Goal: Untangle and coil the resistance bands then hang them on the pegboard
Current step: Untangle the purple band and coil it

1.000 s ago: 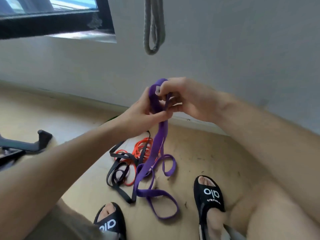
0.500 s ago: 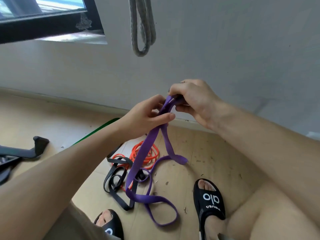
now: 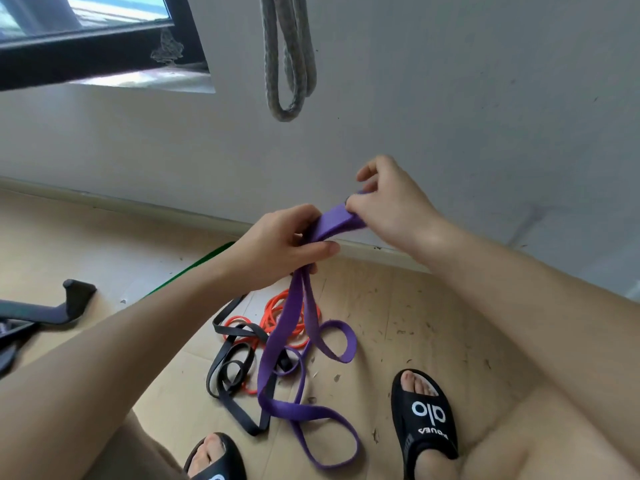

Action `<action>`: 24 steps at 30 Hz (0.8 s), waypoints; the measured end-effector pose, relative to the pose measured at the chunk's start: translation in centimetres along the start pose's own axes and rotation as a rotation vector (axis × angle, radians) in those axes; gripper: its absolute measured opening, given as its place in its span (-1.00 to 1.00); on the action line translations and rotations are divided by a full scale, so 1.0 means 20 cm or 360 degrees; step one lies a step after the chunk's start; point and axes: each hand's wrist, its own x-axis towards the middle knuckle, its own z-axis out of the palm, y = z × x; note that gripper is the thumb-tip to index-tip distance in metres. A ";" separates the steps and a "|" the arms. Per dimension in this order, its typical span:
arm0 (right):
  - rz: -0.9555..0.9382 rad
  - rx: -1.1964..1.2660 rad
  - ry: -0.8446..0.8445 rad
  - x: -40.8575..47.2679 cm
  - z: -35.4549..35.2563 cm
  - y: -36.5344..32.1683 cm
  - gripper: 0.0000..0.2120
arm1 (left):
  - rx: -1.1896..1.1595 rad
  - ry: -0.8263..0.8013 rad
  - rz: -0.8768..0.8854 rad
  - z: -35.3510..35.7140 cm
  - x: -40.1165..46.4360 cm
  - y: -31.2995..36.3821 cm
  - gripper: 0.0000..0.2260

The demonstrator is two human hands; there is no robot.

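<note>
Head cam: left hand [image 3: 280, 244] grips the purple band [image 3: 277, 341] and right hand [image 3: 391, 206] pinches its top end, rest trailing on the floor over the black band [image 3: 228, 368] and orange band [image 3: 277, 317]. I'd feed short even loops and flatten twists. It's flat, wide, floppy.

A band [image 3: 298, 327] hangs from both hands to the floor [image 3: 415, 323], between two sandalled feet, atop other bands [image 3: 235, 368].
</note>
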 end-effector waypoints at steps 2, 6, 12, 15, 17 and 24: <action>-0.0417 -0.0619 0.0109 -0.01 0.01 -0.01 -0.57 | 0.0197 -0.0011 0.0041 0.00 -0.01 -0.02 -0.76; -0.1062 -0.0801 0.0105 -0.04 0.11 -0.09 -0.62 | 0.0341 0.0034 0.0093 0.03 -0.02 -0.02 -0.72; -0.0667 -0.0587 -0.0441 -0.05 0.15 -0.08 -0.69 | 0.0099 0.0023 0.0055 0.02 -0.03 -0.02 -0.69; -0.0541 -0.0449 -0.0440 -0.02 0.13 -0.06 -0.65 | 0.0025 -0.0042 0.0039 0.02 -0.04 -0.02 -0.71; -0.0536 -0.0422 -0.0364 0.01 0.13 -0.06 -0.75 | -0.0043 -0.0124 0.0023 0.02 -0.04 -0.03 -0.74; -0.0418 0.0037 0.0306 0.12 -0.06 -0.04 -0.82 | -0.0088 -0.0235 0.0112 0.01 0.01 -0.07 -0.69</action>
